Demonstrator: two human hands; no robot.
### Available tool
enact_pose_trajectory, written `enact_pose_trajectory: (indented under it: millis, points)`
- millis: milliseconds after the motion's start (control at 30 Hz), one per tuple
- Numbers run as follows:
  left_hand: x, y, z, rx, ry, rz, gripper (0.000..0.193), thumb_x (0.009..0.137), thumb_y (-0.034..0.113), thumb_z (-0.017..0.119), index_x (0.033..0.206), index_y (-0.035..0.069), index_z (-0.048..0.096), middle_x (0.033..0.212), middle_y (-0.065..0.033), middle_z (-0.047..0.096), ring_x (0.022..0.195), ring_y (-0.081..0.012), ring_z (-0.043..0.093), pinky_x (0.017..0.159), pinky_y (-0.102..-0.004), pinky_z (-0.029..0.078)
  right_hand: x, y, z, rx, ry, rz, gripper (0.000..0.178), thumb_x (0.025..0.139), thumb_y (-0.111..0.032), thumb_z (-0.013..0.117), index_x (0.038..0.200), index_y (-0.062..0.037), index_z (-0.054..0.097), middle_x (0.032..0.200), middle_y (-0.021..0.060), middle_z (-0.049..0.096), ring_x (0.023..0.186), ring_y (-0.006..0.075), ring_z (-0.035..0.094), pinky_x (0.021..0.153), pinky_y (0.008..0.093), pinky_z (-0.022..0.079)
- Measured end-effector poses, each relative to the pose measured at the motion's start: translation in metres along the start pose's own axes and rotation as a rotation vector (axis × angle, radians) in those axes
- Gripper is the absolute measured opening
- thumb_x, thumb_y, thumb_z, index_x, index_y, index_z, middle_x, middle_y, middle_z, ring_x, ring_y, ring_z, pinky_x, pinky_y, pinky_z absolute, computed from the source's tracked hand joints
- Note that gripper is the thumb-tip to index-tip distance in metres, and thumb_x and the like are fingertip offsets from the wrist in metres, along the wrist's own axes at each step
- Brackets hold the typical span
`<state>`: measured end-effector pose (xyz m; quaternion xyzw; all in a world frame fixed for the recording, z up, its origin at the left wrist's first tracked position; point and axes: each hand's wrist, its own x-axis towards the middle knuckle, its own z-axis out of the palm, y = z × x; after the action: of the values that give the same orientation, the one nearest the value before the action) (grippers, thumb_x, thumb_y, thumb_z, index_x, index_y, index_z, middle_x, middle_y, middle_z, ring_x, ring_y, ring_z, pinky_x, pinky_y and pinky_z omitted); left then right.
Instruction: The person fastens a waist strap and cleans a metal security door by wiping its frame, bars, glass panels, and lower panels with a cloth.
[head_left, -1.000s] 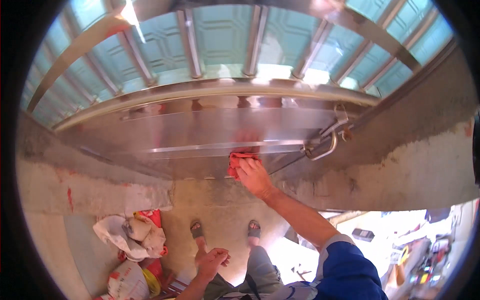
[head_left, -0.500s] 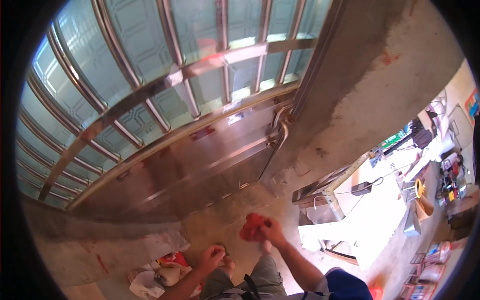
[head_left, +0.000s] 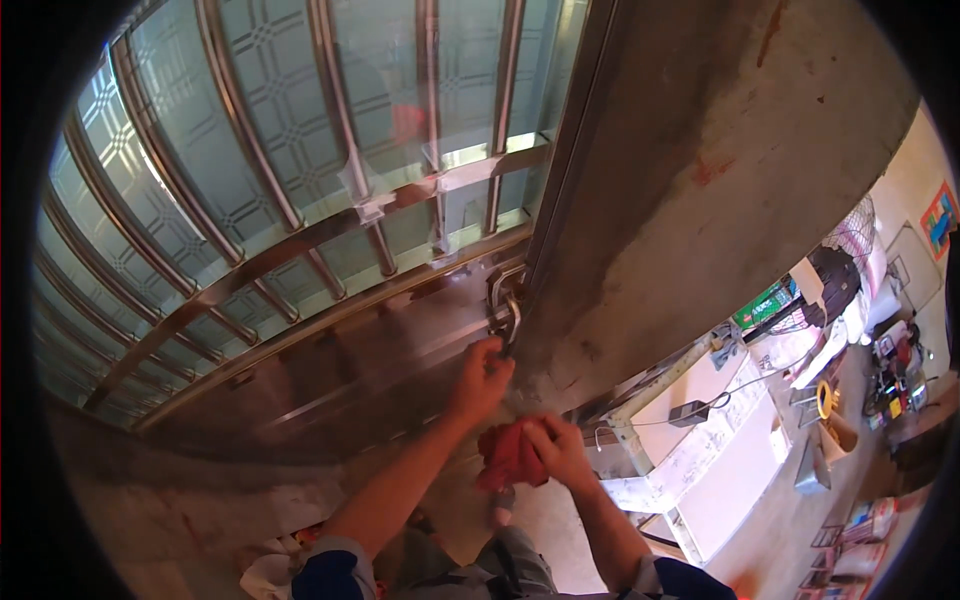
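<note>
A metal door (head_left: 330,365) stands before me, with steel bars (head_left: 335,110) over patterned glass in its upper part. At its right edge is a bent metal latch (head_left: 513,318). My left hand (head_left: 482,382) is raised to the latch, its fingers curled at the lower end; the exact contact is partly hidden. In my right hand (head_left: 562,452) is a crumpled red cloth (head_left: 513,456), pinched between thumb and fingers. The cloth hangs lower than the left hand, apart from the door.
Right of the door runs a stained concrete wall (head_left: 690,190). Beyond it stands a white table-like unit (head_left: 715,440) with a black adapter (head_left: 688,413) and cable. Farther right are a cardboard box (head_left: 843,438) and a yellow ring-shaped thing (head_left: 824,400). A white bag (head_left: 268,577) lies low at left.
My left hand has risen from near my legs up and right to the latch. The right hand still holds the red cloth, slightly farther right. The view has shifted, moving the door leftward.
</note>
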<state>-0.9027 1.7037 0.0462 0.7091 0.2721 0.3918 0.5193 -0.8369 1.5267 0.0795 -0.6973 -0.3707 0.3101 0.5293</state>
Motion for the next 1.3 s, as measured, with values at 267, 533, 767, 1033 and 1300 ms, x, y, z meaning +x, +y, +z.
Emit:
enact_pose_trajectory:
  millis: [267, 533, 767, 1033, 1300]
  points:
    - [0.052, -0.05, 0.049, -0.763, -0.332, -0.154, 0.039, 0.097, 0.021, 0.052, 0.133, 0.009, 0.046, 0.126, -0.0091, 0.055, 0.1, -0.0196, 0.059, 0.086, -0.0327, 0.05, 0.162, -0.056, -0.035, 0.094, 0.116, -0.048, 0.034, 0.093, -0.03, 0.064, 0.102, 0.0033, 0.064, 0.095, 0.0105, 0.069, 0.086, 0.0154, 0.062, 0.078, 0.0309, 0.05]
    - [0.075, 0.001, 0.036, -1.856, -1.123, 0.046, 0.05, 0.102, 0.03, 0.042, 0.145, 0.008, 0.031, 0.135, -0.0099, 0.05, 0.115, -0.0253, 0.055, 0.09, -0.0338, 0.05, 0.191, -0.055, -0.02, 0.285, -0.236, 0.141, 0.032, 0.095, -0.026, 0.06, 0.102, 0.0038, 0.066, 0.087, 0.0039, 0.068, 0.077, 0.0125, 0.061, 0.072, 0.0286, 0.05]
    - [0.053, -0.055, 0.034, -1.45, -0.471, -0.225, 0.049, 0.101, 0.028, 0.041, 0.147, 0.012, 0.032, 0.135, -0.0085, 0.049, 0.112, -0.0255, 0.054, 0.091, -0.0368, 0.046, 0.188, -0.042, -0.011, 0.017, -0.058, -0.125, 0.027, 0.094, -0.025, 0.059, 0.094, -0.0006, 0.068, 0.078, 0.0119, 0.068, 0.07, 0.0225, 0.064, 0.065, 0.0334, 0.049]
    - [0.052, -0.067, 0.039, -0.949, -0.243, -0.186, 0.045, 0.103, 0.027, 0.038, 0.147, 0.022, 0.033, 0.132, -0.0059, 0.054, 0.112, -0.0238, 0.057, 0.091, -0.0346, 0.047, 0.19, -0.039, -0.006, -0.408, 0.199, -0.381, 0.028, 0.092, -0.024, 0.062, 0.097, 0.0027, 0.065, 0.07, 0.0145, 0.064, 0.063, 0.0154, 0.059, 0.063, 0.033, 0.049]
    - [0.12, -0.037, 0.008, 0.628, -0.005, -0.043, 0.028, 0.089, 0.037, 0.059, 0.097, 0.01, 0.062, 0.088, -0.0182, 0.067, 0.084, -0.039, 0.064, 0.072, -0.0496, 0.05, 0.118, -0.027, -0.01, -0.02, -0.025, -0.193, 0.023, 0.087, -0.018, 0.064, 0.101, -0.0002, 0.065, 0.088, 0.0165, 0.069, 0.082, 0.023, 0.067, 0.076, 0.035, 0.051]
